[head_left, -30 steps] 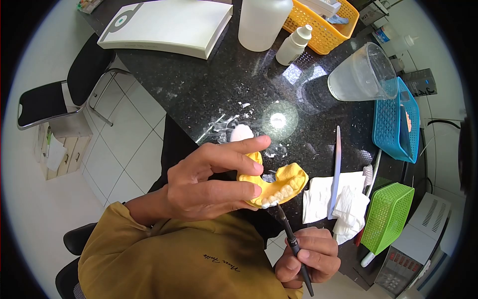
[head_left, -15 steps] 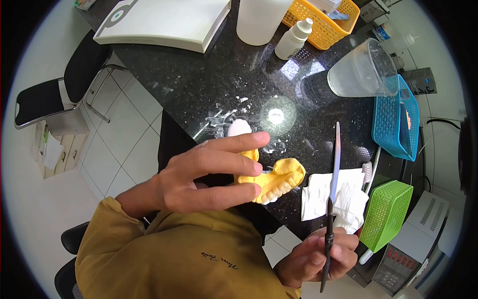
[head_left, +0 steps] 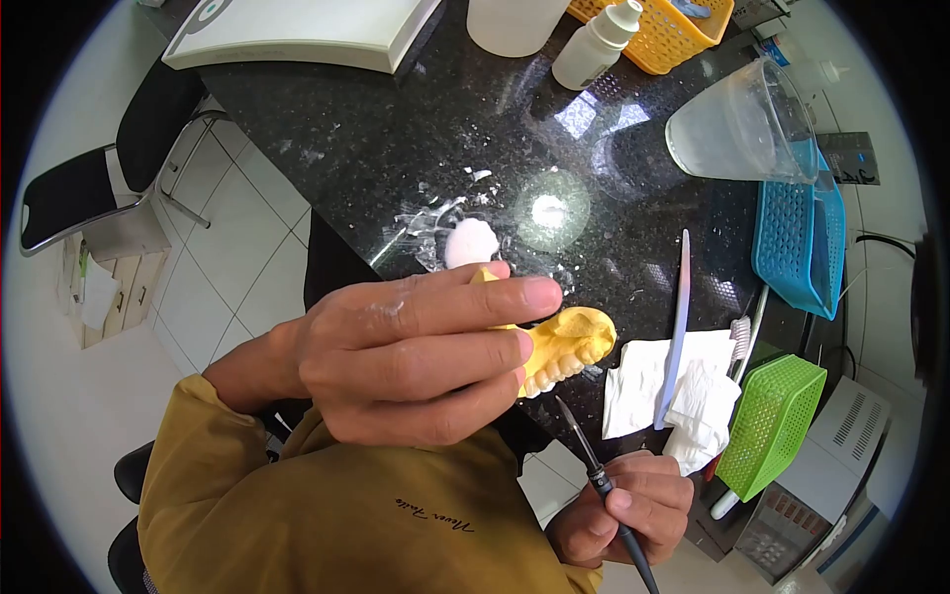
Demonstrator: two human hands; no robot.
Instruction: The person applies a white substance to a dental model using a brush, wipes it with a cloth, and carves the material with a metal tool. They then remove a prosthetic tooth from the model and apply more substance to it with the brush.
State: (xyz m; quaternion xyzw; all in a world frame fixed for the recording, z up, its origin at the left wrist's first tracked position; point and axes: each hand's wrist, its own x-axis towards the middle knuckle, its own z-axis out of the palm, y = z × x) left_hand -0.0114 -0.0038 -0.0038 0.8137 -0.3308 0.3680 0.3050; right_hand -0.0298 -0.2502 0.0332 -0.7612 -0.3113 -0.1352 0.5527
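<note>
A yellow dental model (head_left: 579, 342) with a row of pale teeth is held in my left hand (head_left: 426, 346), whose fingers cover much of it. A slim black pointed tool (head_left: 601, 482) is pinched in my right hand (head_left: 633, 507), its tip just below the teeth and apart from them. Just above my left hand, a small mound of whitish-pink powder (head_left: 471, 243) lies on the dark counter (head_left: 366, 148). To the right, a long bluish blade-like tool (head_left: 679, 327) rests partly on crumpled white tissue (head_left: 705, 396).
A clear cup (head_left: 727, 129), a white dropper bottle (head_left: 597, 49) and a yellow basket (head_left: 673, 35) stand at the back. Blue (head_left: 800, 243) and green (head_left: 770, 426) baskets and a toothbrush (head_left: 740, 339) are at the right. A white box (head_left: 297, 30) lies back left.
The black tool has swung left, its tip now near the teeth. My left fingers have closed more over the model. The view has shifted slightly, and more of the powder mound shows.
</note>
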